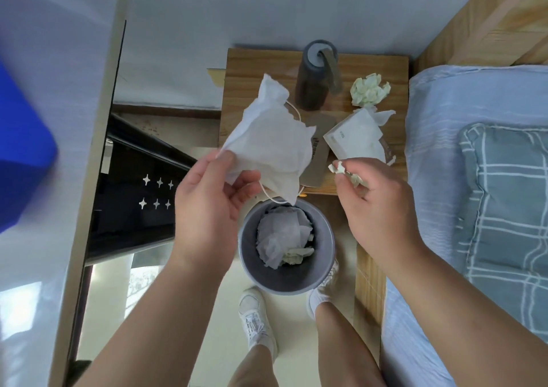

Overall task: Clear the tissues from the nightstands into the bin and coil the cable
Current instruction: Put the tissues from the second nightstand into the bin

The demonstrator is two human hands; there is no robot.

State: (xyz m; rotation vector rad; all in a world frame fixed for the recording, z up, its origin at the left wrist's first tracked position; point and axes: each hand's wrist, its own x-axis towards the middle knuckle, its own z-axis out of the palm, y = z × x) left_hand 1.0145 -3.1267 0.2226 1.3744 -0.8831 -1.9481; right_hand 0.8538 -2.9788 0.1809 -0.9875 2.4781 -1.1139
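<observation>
My left hand (207,200) pinches a large white tissue (269,146) that hangs above the grey bin (326,238). My right hand (376,206) grips a small crumpled yellowish tissue (341,169) over the front edge of the wooden nightstand (249,63). The bin stands on the floor between my hands and holds several crumpled tissues. One crumpled yellowish tissue (369,89) lies at the back right of the nightstand. A thin white cable (293,109) shows behind the held tissue and loops out below it near the bin rim; most of it is hidden.
A dark bottle (314,78) stands at the back of the nightstand, a white tissue pack (355,137) and a flat grey object (318,155) lie in front. The bed with a checked pillow (504,203) is on the right, a dark cabinet (133,191) on the left.
</observation>
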